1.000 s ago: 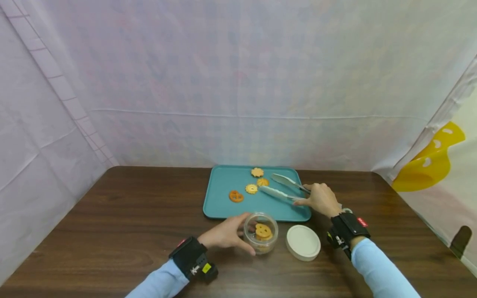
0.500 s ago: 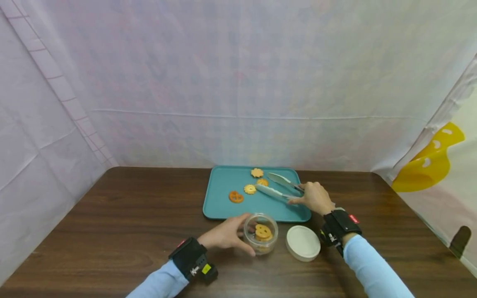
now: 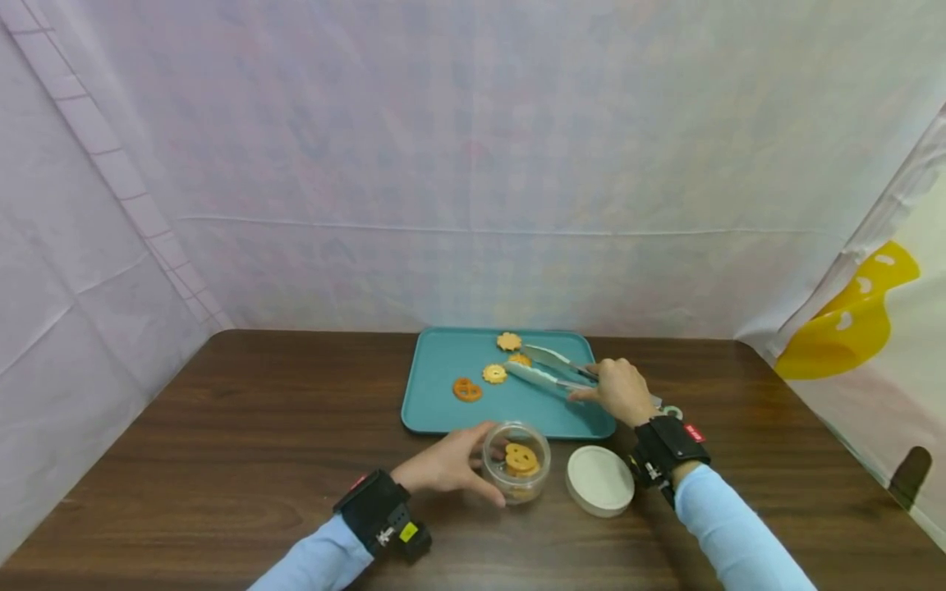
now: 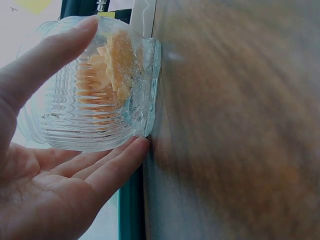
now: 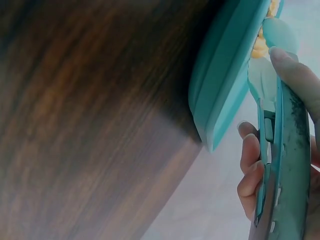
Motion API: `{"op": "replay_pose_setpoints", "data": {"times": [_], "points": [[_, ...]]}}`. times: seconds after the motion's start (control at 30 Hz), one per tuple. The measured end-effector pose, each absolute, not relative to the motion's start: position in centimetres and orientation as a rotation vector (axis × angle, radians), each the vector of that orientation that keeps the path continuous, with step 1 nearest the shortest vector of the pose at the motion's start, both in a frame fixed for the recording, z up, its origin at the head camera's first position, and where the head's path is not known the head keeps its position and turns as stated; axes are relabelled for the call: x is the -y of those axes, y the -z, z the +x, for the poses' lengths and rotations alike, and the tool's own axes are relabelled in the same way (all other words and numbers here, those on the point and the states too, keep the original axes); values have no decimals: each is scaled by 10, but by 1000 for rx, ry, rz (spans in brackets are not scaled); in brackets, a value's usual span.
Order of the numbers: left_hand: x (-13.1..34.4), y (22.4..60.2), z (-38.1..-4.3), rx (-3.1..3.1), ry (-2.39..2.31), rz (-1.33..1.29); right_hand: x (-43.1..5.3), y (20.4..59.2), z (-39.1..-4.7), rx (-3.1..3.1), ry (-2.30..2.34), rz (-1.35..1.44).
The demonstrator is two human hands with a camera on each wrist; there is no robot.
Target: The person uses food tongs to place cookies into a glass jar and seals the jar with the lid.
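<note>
1. The tongs (image 3: 541,377) lie over the right part of the teal tray (image 3: 432,365), arms spread, long axis running left and slightly away from the person; an orange cracker (image 3: 521,359) sits at the tips, partly hidden by the nearer arm.
2. The right hand (image 3: 621,392) grips the tongs, thumb along one arm and fingers curled on the other. The crackers lie left, beyond its fingertips; it is the hand nearer that orange cracker along the tongs' line.
3. Around the tips: a scalloped yellow cracker (image 3: 494,374) just left, a flower-shaped cracker (image 3: 509,341) on the far side, and, farther left, a pretzel (image 3: 467,390).
4. The left hand (image 3: 446,465) holds the clear ribbed jar (image 3: 545,461), thumb and fingers round its side; crackers show inside. A white lid (image 3: 600,481) rests to its right on the wooden table (image 3: 281,410).
5. Compared with a second ago, the tongs' tips are farther left and less spread, and the scalloped cracker seems nudged slightly; the jar has stayed put.
</note>
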State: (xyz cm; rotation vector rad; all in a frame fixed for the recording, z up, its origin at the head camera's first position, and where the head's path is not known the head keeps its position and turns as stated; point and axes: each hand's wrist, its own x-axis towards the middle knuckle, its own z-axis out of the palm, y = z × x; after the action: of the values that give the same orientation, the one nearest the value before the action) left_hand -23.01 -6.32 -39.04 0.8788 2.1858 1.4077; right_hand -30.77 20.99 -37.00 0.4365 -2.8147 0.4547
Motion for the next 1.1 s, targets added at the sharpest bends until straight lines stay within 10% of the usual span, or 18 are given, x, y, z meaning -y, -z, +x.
{"op": "replay_pose_setpoints", "data": {"times": [1.1], "points": [[62,391,-229,-2178,-1432,880,-224,375,-289,2739,-522,418]]}}
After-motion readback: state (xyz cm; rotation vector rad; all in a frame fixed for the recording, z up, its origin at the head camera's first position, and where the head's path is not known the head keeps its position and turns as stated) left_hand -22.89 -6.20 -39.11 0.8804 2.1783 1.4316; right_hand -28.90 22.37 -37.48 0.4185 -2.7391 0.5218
